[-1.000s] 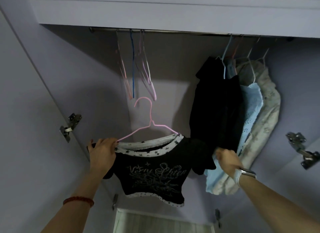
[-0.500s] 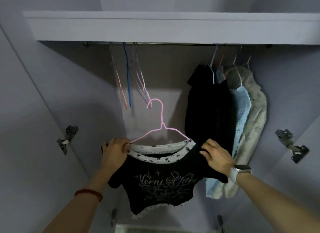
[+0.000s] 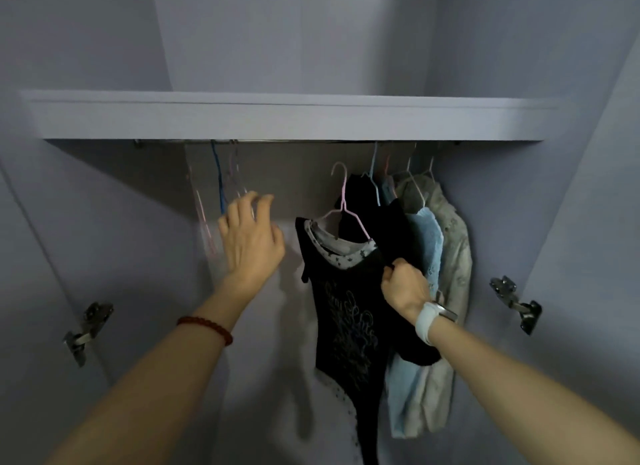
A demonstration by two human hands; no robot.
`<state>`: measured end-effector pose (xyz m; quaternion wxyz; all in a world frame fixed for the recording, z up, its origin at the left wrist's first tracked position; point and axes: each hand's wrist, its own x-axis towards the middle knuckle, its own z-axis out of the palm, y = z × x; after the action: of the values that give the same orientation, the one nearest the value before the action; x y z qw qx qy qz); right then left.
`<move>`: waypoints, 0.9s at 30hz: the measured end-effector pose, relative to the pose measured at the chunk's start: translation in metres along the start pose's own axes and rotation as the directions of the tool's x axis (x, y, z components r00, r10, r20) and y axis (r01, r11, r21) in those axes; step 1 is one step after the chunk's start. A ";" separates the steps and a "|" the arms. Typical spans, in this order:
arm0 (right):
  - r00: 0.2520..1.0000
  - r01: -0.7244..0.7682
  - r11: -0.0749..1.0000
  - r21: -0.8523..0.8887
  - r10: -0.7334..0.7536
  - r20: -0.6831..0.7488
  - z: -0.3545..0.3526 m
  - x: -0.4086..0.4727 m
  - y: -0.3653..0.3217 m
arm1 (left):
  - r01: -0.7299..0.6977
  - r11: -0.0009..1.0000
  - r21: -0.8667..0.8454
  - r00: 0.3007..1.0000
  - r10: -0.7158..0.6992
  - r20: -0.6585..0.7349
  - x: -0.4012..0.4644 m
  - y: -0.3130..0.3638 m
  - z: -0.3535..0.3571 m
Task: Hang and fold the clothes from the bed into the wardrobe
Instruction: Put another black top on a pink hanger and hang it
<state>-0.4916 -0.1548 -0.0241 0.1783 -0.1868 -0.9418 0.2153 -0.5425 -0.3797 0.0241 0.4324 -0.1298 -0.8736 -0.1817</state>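
The black top [image 3: 346,312] sits on a pink hanger [image 3: 343,205], turned nearly edge-on and held up toward the rail [image 3: 294,141] under the wardrobe shelf [image 3: 277,114]. The hanger's hook is below the rail and not yet over it, as far as can be seen, so the garment's weight seems to rest on the right hand [image 3: 405,288], whose grip is curled tight on the fabric at the shoulder, just beside the dark garment [image 3: 398,229] already hanging. The left hand [image 3: 251,243] is free, fingers spread and apart, reaching toward the empty hangers [image 3: 221,194] at the left end of the rail without clearly touching them. The main risk, judging from this, is that the top is carried by cloth alone: a pull on the shoulder could slide the wide starred neckline [image 3: 343,253] off the thin wire arm, dropping one side or the whole piece to the wardrobe floor. The hook could also miss the rail or snag the neighbouring blue hanger [image 3: 374,173], since the hooks on the right are crowded. The light blue garment [image 3: 426,256] and the pale printed one [image 3: 453,256] hang close, so pushing in may bunch them. The left hand's sweep could knock the loose empty hangers into a tangle.
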 end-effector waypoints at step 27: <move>0.999 0.028 0.961 0.276 -0.016 -0.047 0.032 0.055 -0.041 | -0.085 0.969 0.233 0.996 0.085 0.012 0.071 0.020 0.017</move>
<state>-0.5643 -0.1769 -0.0178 0.2260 -0.1544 -0.9004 0.3382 -0.5889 -0.3492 0.0761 0.4511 -0.1158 -0.8830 -0.0589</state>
